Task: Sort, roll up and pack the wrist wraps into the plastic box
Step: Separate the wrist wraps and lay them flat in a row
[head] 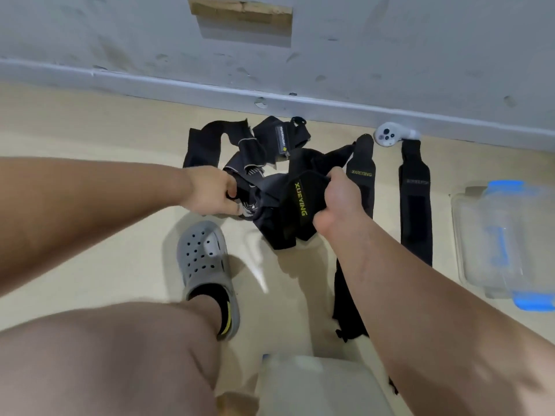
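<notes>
Two hands work at a black heap of wrist wraps (270, 157) on the floor (90, 130).
The left hand (210, 190) pinches a strap. The right hand (339, 202) grips a bunched XUEYING wrap (297, 205). Two straight wraps (416, 205) run lengthwise from the wall, beside the plastic box (462, 235); the right arm hides part of one.

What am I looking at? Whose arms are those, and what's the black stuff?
The camera sits on a person's head and looks down, so you see their own arms and a grey shoe. The black strips are wrist wraps, tangled in a pile on the floor. The left hand grips one strap; the right hand grips a wrap with yellow letters. Two more wraps lie straight on the right, near a clear plastic box.
</notes>
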